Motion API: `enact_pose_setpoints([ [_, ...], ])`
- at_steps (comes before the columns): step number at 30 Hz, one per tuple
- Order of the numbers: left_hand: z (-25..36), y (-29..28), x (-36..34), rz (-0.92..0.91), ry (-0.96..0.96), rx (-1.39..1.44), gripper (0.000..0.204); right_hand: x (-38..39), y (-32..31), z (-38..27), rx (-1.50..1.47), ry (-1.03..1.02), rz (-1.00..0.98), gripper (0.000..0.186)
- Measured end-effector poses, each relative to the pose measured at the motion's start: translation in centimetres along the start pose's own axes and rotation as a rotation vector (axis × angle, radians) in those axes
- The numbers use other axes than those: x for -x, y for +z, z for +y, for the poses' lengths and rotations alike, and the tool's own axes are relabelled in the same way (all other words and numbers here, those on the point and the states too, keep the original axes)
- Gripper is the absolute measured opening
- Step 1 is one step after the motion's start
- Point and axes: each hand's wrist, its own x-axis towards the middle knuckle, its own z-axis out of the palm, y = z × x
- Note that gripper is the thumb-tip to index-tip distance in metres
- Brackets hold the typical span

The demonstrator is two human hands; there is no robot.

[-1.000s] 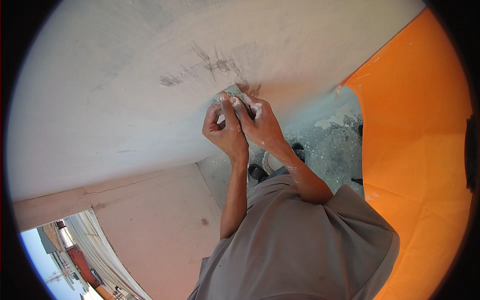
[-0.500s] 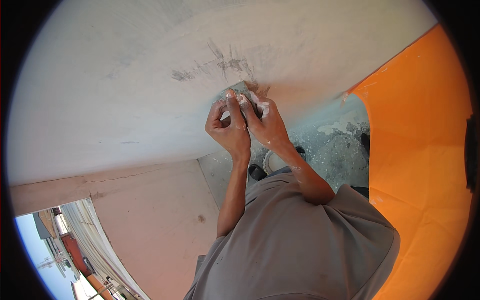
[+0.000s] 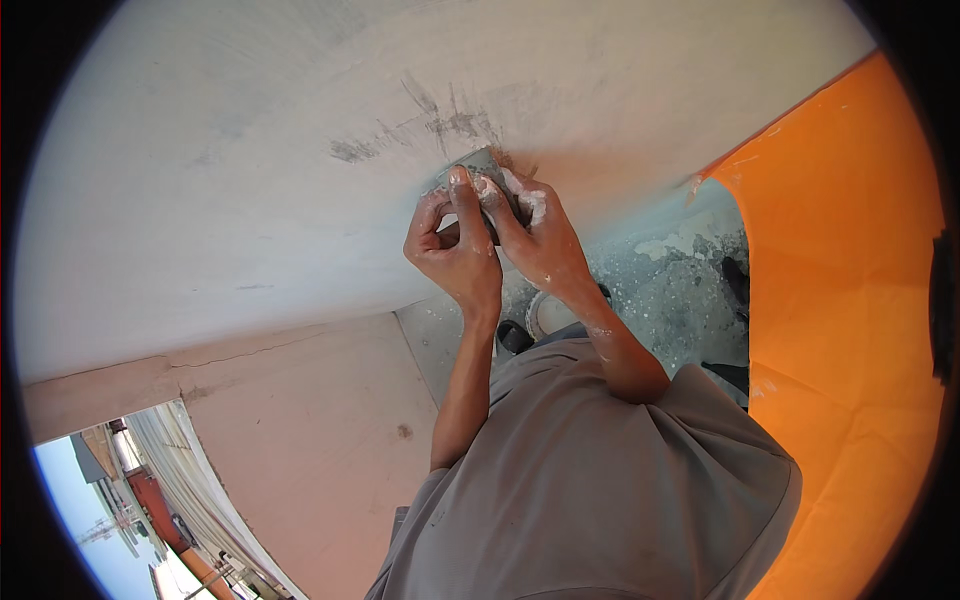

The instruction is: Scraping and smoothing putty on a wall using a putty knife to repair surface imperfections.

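Fingers [image 3: 460, 197] of both hands clamped on a small grey flat block [image 3: 478, 160]; L hand [image 3: 458, 264] has its thumb laid straight up the block's near face, index curled round, w/ a gap showing between the two; R hand [image 3: 545, 245] has its thumb on the same face, just beside the L thumb, other fingers partly hidden; white smears on both, esp. R knuckles; block is tilted, up at the pale wall [image 3: 250, 180], above that wall's lower edge; can't tell if it's touching; dark scuffs [image 3: 452, 122] on wall just past block's upper edge; creased orange sheet [image 3: 840, 280] along wall's R edge; grey floor [image 3: 675, 295], white-spattered, begins at wall's lower edge; nr floor's L corner, a black sandal [image 3: 514, 338] & round pale tub [image 3: 531, 313], tub part hidden by R forearm; pinkish wall [image 3: 310, 410] meets pale wall's lower edge on the L, thin crack nr the join; grey shirt [image 3: 580, 490] fills lower middle.
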Motion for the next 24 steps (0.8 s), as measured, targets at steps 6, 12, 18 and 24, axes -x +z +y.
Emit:
enact_pose_setpoints([
  [6, -0.4, 0.4, -1.2, -0.006, 0.057, -0.012, 0.027, -0.9, 0.8, 0.5, 0.036, -0.054, 0.034, 0.033],
  [12, -1.0, 0.3, -0.4, 0.000, 0.022, -0.005, 0.027, -0.3, 0.1, 0.6, 0.054, 0.032, -0.011, 0.034],
  [18, 0.1, 0.5, -0.7, 0.006, 0.045, 0.028, 0.027, -0.1, 0.3, 0.1, 0.048, -0.031, 0.005, 0.035],
  [24, 0.3, 0.1, -0.7, 0.006, 0.037, 0.014, 0.026, -0.2, 0.1, -0.3, 0.072, 0.043, -0.041, 0.033],
])
